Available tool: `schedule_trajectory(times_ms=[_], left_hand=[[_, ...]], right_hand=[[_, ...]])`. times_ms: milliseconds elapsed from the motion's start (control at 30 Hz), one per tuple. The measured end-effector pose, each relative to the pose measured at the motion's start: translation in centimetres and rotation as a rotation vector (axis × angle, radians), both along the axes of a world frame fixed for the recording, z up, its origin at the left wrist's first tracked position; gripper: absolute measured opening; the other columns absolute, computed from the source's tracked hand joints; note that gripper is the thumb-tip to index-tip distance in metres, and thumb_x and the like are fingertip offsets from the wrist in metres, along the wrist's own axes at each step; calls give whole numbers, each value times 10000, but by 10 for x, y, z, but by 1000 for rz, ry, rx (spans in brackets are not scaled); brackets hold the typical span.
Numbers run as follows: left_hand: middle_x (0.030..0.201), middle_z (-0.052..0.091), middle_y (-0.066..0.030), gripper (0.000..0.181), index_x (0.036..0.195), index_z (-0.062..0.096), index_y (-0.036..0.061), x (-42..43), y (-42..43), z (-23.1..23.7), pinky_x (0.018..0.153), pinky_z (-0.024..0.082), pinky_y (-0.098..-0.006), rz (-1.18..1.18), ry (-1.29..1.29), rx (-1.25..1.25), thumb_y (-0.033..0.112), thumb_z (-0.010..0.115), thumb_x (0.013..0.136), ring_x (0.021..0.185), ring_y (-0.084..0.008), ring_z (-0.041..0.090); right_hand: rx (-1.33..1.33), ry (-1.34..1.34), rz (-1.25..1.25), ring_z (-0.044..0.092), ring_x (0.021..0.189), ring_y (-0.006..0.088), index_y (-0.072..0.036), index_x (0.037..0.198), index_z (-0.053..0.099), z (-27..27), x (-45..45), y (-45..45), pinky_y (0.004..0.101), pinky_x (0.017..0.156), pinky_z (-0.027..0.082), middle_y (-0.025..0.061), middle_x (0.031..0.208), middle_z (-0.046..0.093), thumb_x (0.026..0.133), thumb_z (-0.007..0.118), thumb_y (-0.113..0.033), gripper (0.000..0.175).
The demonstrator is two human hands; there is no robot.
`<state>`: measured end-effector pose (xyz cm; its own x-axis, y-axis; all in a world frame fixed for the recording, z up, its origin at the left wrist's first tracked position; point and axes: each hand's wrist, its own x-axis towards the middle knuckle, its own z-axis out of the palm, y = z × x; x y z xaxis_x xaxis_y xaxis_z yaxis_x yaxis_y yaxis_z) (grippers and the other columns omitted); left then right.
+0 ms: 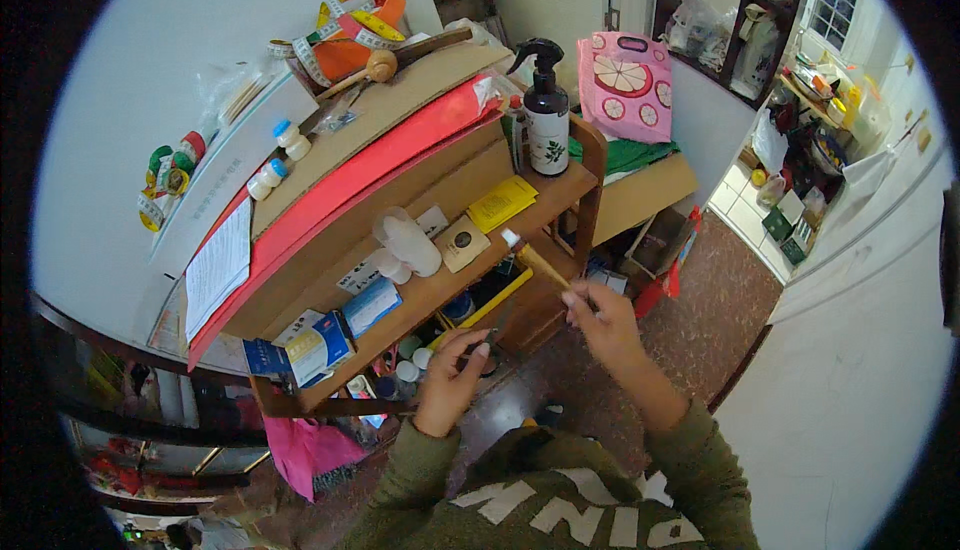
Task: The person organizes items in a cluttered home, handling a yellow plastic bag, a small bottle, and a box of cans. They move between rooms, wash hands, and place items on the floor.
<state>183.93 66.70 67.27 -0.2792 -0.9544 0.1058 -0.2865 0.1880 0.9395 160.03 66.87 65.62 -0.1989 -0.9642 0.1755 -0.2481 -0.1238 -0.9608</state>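
Observation:
My right hand (604, 317) pinches the lower end of a slim yellow-brown tube (544, 263). The tube's white cap points up and left, over the front edge of the wooden shelf (562, 186). My left hand (452, 377) is held lower, its thumb and forefinger close together. Something small and dark shows at those fingertips, too blurred to name or to tell whether I hold it. A beige packet (463, 241) and a yellow packet (501, 205) lie on the shelf beyond the tube. Left of them is a white plastic container (411, 242).
A dark spray bottle (547, 122) stands at the shelf's right end. Blue-and-white boxes (319, 347) sit at its left. Below is a yellow-rimmed bin (491, 302). White bottles with blue caps (268, 178) and tape measures (360, 28) rest on the cardboard-covered top. A pink bag (626, 88) stands behind.

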Motion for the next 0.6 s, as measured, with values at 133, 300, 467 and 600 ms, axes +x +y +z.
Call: schedule_trajectory(times_ms=[133, 300, 467, 600], left_hand=[[921, 597, -86, 199, 1080, 656, 28, 25, 2, 32, 711, 478, -266, 24, -191, -137, 37, 614, 887, 807, -167, 610], [879, 635, -74, 149, 1029, 652, 12, 58, -1, 51, 693, 482, -266, 133, -210, -245, 34, 626, 884, 763, -128, 599], [950, 663, -97, 139, 999, 644, -16, 83, -36, 61, 812, 472, -280, 118, -345, -274, 27, 636, 867, 907, -163, 608], [982, 664, -119, 128, 984, 639, -33, 89, -51, 56, 857, 461, -322, 136, -402, -315, 23, 604, 874, 935, -204, 608]], right_hand=[[-268, 381, -74, 625, 716, 299, -54, 943, 657, 15, -2, -42, 362, 630, 496, 131, 801, 626, 881, 619, -162, 130], [-461, 627, -57, 604, 739, 309, -46, 973, 667, 29, 2, -75, 377, 637, 481, 117, 774, 595, 841, 659, -112, 148], [-520, 640, -128, 608, 763, 307, -72, 970, 684, 32, 9, -104, 397, 660, 499, 114, 799, 612, 831, 652, -139, 158], [-532, 712, -157, 601, 824, 300, -98, 971, 700, 16, 14, -119, 399, 686, 515, 92, 843, 631, 827, 621, -160, 175]])
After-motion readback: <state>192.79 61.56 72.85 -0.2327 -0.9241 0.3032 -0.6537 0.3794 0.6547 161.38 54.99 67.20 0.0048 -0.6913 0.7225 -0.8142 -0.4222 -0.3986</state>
